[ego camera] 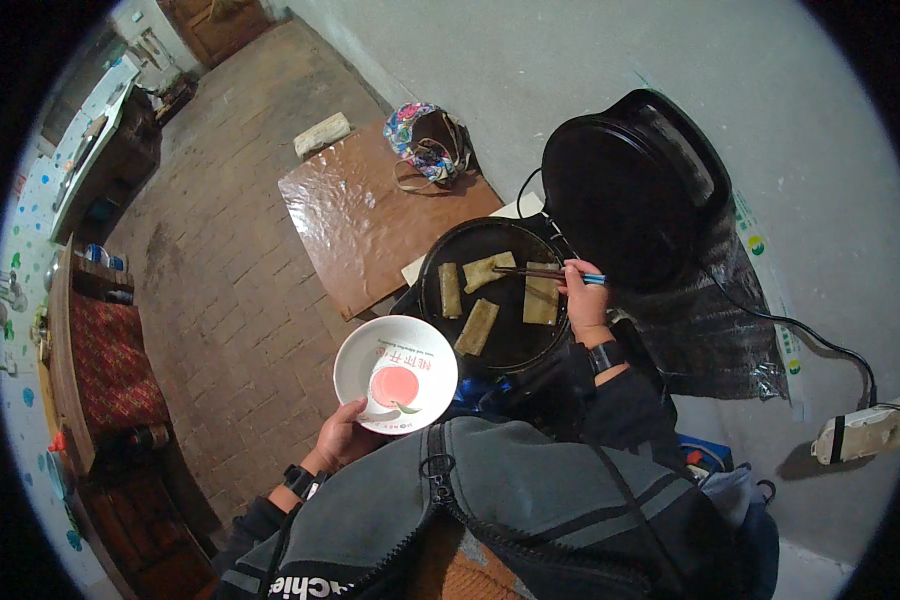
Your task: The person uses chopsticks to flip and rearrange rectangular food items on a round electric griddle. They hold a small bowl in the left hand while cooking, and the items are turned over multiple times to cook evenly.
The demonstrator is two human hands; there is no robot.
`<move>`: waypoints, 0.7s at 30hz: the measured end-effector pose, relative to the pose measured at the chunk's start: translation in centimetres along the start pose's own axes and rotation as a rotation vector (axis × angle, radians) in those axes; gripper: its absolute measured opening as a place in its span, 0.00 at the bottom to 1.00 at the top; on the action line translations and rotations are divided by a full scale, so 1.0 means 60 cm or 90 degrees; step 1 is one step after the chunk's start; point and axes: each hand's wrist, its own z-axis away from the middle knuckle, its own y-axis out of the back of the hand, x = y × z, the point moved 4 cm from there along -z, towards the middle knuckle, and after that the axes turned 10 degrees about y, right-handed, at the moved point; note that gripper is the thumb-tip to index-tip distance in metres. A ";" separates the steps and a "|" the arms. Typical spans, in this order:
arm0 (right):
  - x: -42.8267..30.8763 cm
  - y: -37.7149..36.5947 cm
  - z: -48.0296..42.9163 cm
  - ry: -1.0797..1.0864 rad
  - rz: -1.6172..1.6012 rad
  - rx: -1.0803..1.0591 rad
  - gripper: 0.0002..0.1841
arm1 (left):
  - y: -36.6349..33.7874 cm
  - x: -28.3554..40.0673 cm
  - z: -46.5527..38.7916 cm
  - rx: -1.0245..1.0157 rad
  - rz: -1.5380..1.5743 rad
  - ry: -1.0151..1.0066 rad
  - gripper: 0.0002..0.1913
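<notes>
My left hand [341, 437] grips the near rim of a white bowl [356, 356] that has a pink peach print and writing inside; no food shows in it. In my right hand [586, 304] is a pair of dark chopsticks [521, 271] with blue ends. Their tips touch a flat, browned piece of food [487, 271] in a round black electric griddle [510, 341]. Several such pieces lie there: a narrow one [450, 290] at the left, one [478, 328] nearer me, and a wide one [541, 300] partly under the chopsticks. The griddle's lid [622, 202] stands raised.
A brown board [345, 225] beyond the griddle bears a patterned cloth bag [424, 142]. Black plastic sheeting [720, 337] covers the wall behind the lid. A power cord [802, 326] runs to a socket strip [862, 433] at the right. Wooden cabinets [120, 517] line the left.
</notes>
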 end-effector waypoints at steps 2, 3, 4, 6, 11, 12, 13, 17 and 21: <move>-0.005 0.004 -0.001 0.057 -0.007 0.006 0.09 | -0.003 0.001 0.002 0.004 -0.006 0.002 0.30; -0.006 0.007 -0.002 0.068 -0.031 0.012 0.09 | -0.002 0.001 0.005 0.014 -0.015 0.002 0.30; -0.007 0.010 0.001 0.077 -0.052 0.028 0.08 | -0.002 0.000 0.007 0.024 -0.023 0.002 0.30; -0.005 0.004 0.004 0.086 0.028 -0.030 0.08 | -0.004 -0.002 0.008 0.018 -0.019 0.000 0.30; 0.009 -0.006 -0.001 0.102 0.081 0.003 0.08 | -0.002 -0.003 0.005 0.017 -0.031 -0.006 0.29; 0.011 -0.011 -0.002 0.110 0.081 0.000 0.08 | -0.001 -0.004 0.005 0.017 -0.030 -0.008 0.29; 0.013 -0.014 -0.005 0.106 0.068 0.008 0.08 | -0.001 -0.004 0.004 0.016 -0.029 -0.009 0.29; 0.000 -0.003 -0.007 0.068 -0.009 0.011 0.09 | -0.001 -0.005 0.007 0.010 -0.042 -0.018 0.28; -0.034 0.077 0.021 0.086 -0.040 0.102 0.12 | -0.005 -0.007 0.006 -0.012 -0.039 -0.012 0.28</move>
